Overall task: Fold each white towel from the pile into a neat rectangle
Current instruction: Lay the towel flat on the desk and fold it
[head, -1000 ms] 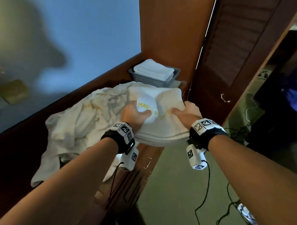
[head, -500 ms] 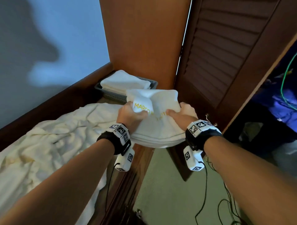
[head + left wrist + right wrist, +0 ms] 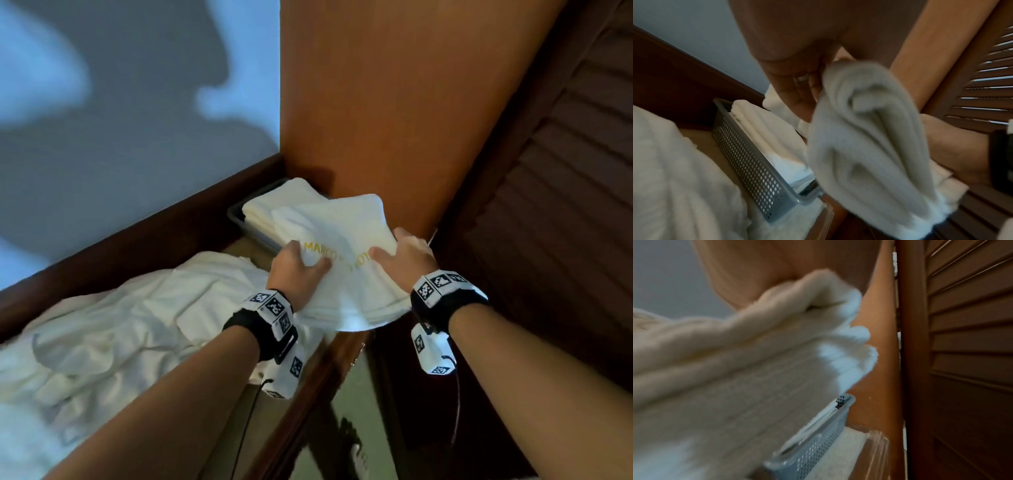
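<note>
White folded towel (image 3: 346, 274) gripped by left hand (image 3: 295, 270) and right hand (image 3: 404, 262), above grey perforated basket (image 3: 748, 164) of folded towels (image 3: 274, 205)

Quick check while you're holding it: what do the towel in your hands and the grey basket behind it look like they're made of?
The folded towel: looks like thick white terry cotton, going by its fuzzy looped edges and soft bulky folds; yellow lettering, seemingly embroidered. The basket: grey, matte, its walls perforated with rows of small holes and its rim rounded; probably moulded plastic, though painted metal can't be ruled out.
</note>
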{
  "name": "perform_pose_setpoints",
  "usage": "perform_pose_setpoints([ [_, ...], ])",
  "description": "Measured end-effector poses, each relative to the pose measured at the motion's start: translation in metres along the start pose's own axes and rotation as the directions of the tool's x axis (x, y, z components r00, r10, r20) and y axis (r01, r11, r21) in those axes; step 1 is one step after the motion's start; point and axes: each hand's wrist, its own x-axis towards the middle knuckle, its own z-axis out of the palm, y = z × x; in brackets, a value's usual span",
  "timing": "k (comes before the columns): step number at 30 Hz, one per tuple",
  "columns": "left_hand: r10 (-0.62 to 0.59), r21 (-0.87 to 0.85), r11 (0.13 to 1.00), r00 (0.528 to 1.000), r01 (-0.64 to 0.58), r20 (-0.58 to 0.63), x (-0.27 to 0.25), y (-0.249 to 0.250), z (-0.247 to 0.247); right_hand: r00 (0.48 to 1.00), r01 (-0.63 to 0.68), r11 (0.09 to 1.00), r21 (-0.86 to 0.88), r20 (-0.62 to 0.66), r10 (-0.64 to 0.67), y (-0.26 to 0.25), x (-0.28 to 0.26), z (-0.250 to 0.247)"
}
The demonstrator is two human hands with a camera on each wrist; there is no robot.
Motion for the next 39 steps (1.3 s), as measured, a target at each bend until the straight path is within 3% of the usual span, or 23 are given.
perform_pose_setpoints([
  [5, -0.080, -0.013, 0.997, 0.997, 0.081, 0.021, 0.067, -0.008, 0.016, 0.989, 0.109, 0.991, 0.080, 0.095, -0.117, -0.001, 0.111, 0.021],
  [11, -0.158, -0.036, 0.987, 0.982, 0.155, -0.107, 0.146, -0.003, 0.054, 0.948, 0.278, 0.958, 0.069, 0.140, -0.285, -0.005, 0.241, 0.041],
  [17, -0.247, -0.100, 0.969, 0.920, 0.227, -0.303, 0.202, -0.006, 0.076, 0.915, 0.367, 0.921, 0.132, 0.130, -0.383, -0.021, 0.328, 0.066],
  [20, -0.323, -0.141, 0.946, 0.880, 0.291, -0.348, 0.215, -0.019, 0.083, 0.900, 0.372, 0.905, 0.205, 0.160, -0.406, -0.022, 0.348, 0.088],
  [23, -0.504, -0.101, 0.864, 0.846, 0.493, -0.174, 0.214, -0.048, 0.098, 0.875, 0.289, 0.949, 0.127, 0.367, -0.315, 0.001, 0.356, 0.123],
  [25, -0.573, -0.097, 0.819, 0.815, 0.565, -0.085, 0.207, -0.062, 0.106, 0.848, 0.223, 0.974, 0.041, 0.485, -0.215, 0.023, 0.355, 0.141],
  [28, -0.587, -0.258, 0.795, 0.803, 0.549, -0.098, 0.202, -0.066, 0.109, 0.865, 0.199, 0.979, 0.049, 0.460, -0.199, 0.038, 0.357, 0.143],
  [31, -0.664, -0.386, 0.715, 0.740, 0.584, -0.111, 0.198, -0.060, 0.115, 0.887, 0.207, 0.974, 0.093, 0.403, -0.227, 0.045, 0.364, 0.136],
  [33, -0.703, -0.407, 0.668, 0.708, 0.624, -0.068, 0.194, -0.061, 0.122, 0.883, 0.210, 0.978, 0.005, 0.429, -0.192, 0.055, 0.366, 0.135],
  [36, -0.675, -0.314, 0.716, 0.732, 0.623, -0.089, 0.193, -0.064, 0.121, 0.879, 0.255, 0.959, -0.126, 0.444, -0.175, 0.065, 0.363, 0.139],
  [39, -0.457, 0.013, 0.874, 0.831, 0.485, -0.317, 0.204, -0.063, 0.099, 0.886, 0.435, 0.881, -0.187, 0.262, -0.382, 0.056, 0.352, 0.140],
])
